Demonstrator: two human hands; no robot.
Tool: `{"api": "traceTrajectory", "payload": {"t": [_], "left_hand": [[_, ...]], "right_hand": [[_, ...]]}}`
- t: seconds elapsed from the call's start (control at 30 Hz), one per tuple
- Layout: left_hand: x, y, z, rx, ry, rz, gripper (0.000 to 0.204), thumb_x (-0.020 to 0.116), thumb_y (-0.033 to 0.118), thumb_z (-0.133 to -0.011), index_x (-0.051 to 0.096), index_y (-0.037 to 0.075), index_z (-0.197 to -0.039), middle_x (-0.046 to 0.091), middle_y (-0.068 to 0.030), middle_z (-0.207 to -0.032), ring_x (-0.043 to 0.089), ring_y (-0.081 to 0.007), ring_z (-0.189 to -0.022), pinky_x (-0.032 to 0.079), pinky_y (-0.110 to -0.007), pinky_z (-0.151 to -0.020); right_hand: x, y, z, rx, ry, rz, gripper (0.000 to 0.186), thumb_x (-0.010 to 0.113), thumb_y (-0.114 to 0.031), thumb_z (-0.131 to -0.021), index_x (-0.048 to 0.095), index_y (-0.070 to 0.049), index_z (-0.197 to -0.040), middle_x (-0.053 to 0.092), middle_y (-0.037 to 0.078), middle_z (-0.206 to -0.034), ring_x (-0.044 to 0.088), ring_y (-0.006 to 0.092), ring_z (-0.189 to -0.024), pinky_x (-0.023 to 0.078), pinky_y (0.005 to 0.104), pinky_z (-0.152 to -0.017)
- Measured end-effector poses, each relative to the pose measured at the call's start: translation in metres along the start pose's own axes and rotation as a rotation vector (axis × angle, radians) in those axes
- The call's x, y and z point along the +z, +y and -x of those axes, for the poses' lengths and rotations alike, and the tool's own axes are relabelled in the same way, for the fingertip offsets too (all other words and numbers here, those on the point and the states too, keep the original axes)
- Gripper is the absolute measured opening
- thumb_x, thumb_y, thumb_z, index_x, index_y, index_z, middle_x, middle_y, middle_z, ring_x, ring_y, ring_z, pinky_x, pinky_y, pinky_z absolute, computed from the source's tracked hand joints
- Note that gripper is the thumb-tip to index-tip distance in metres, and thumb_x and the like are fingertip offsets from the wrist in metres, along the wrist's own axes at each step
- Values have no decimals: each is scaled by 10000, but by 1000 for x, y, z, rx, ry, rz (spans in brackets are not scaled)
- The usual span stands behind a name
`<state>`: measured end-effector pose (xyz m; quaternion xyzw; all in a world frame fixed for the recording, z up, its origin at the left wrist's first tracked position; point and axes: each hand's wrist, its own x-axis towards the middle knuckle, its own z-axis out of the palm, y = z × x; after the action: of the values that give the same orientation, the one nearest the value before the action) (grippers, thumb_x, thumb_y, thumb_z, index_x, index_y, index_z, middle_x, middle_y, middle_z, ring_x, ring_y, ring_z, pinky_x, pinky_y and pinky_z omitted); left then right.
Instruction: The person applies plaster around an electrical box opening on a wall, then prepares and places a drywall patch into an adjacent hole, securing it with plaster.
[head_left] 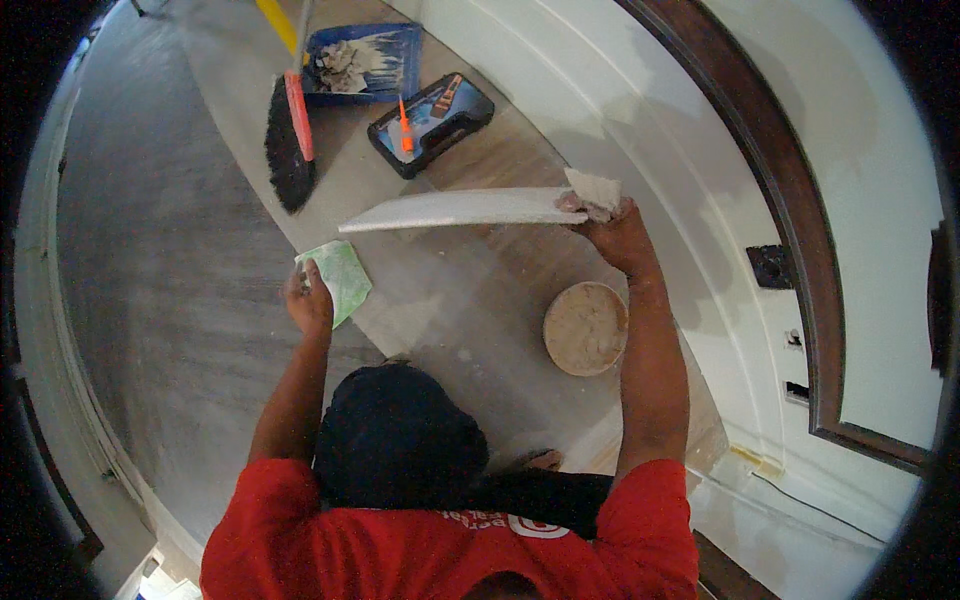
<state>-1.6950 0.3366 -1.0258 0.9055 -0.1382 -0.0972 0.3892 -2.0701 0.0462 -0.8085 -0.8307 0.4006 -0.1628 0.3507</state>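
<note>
My left hand is closed on a flat green piece, smeared whitish, with its thumb laid over one side. Farther to the right, my right hand grips the end of a long white strip, which stretches leftward above the floor. A small flat beige piece juts up at the same fingers; whether they pinch it too is hard to see. Beside my right forearm stands a round tub of beige paste.
A blue dustpan with debris and a broom lie at the back. Near them is a black tool case with an orange-tipped nozzle on it. A white wall runs along the right, with a brown frame.
</note>
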Motion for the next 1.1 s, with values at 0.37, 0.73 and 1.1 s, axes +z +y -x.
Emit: {"api": "traceTrajectory", "payload": {"t": [0.37, 0.73, 1.1], "left_hand": [[67, 39, 5, -580, -1098, 989, 357, 551, 222, -992, 530, -2, -1269, 616, -87, -1207, 584, -221, -1111, 474, -373, -969], [82, -3, 63, -597, -927, 1011, 359, 651, 157, -928, 550, 53, -1257, 651, -36, -1006, 601, -133, -817, 472, -295, -682], [78, 17, 67, -29, -784, 95, 313, 749, 275, -825, 687, -20, -911, 675, -150, -823, 615, -259, -666, 481, -383, -619]], "right_hand": [[14, 83, 13, -250, 2, 347, 274, 707, -105, -838, 708, -59, -1108, 622, 137, -1305, 615, 251, -1176, 472, 359, -1008], [88, 63, 16, 432, 154, 160, 539, 615, -409, -894, 591, 21, -1216, 656, 292, -1109, 645, 424, -1026, 490, 474, -937], [256, 25, 23, 315, -20, 45, 311, 533, -233, -897, 617, -8, -1095, 672, 257, -940, 647, 427, -911, 495, 515, -889]]}}
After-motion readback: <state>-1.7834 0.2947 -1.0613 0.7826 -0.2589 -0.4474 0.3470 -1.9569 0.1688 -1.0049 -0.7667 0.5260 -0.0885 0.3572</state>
